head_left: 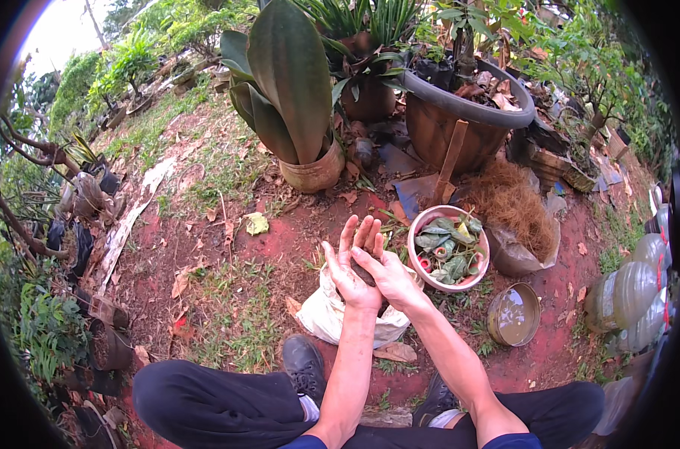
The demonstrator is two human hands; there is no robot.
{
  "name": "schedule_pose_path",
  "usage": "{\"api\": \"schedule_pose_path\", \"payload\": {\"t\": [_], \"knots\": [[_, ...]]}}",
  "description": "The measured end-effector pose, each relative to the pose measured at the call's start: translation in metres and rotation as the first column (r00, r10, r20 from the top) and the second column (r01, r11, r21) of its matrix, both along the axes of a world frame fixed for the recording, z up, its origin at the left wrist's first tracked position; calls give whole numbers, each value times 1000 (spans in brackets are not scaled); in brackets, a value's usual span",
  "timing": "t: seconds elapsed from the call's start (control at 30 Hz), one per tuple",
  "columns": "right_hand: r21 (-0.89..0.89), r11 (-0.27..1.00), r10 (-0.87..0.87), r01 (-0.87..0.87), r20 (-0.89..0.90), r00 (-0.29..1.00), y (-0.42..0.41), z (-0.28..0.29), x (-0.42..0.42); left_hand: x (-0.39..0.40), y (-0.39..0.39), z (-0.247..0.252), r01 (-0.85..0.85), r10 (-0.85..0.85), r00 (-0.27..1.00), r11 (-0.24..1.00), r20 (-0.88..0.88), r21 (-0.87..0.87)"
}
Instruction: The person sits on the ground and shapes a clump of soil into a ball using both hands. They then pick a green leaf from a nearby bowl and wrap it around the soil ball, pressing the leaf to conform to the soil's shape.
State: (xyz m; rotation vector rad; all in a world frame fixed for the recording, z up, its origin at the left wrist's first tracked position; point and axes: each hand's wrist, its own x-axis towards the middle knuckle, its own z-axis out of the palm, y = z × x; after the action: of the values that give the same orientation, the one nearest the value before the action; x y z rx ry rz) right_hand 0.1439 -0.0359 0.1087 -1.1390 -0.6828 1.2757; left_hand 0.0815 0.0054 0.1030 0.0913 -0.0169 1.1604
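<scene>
My left hand is turned palm up, its fingers pointing away from me and marked with dirt. A dark clump of what looks like soil lies in its palm. My right hand presses in from the side, its thumb across the clump; its other fingers are mostly hidden. Both hands are held above an open white sack, whose dark contents show only in part. To the right of my hands stands a round pink-rimmed tub with green leaves and red ring-shaped rolls in it.
A round pan of murky water sits at right. Behind it is a bag of brown fibre. Large plastic bottles line the right side. Ahead are a potted broad-leaved plant, a big brown planter and a leaning wooden stake.
</scene>
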Motion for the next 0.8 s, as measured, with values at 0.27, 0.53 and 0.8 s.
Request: {"api": "schedule_pose_path", "payload": {"t": [0.27,0.53,0.8], "knots": [[7,998,61,-64,206,977,-2,9,5,1,1,-4,-34,34,999,999,-20,-8],[19,965,242,-262,331,912,-3,13,13,-6,4,-12,-1,10,991,997,133,-72],[-77,950,311,-302,236,921,-4,15,17,-4,5,-3,-28,27,999,998,-27,-51]]}}
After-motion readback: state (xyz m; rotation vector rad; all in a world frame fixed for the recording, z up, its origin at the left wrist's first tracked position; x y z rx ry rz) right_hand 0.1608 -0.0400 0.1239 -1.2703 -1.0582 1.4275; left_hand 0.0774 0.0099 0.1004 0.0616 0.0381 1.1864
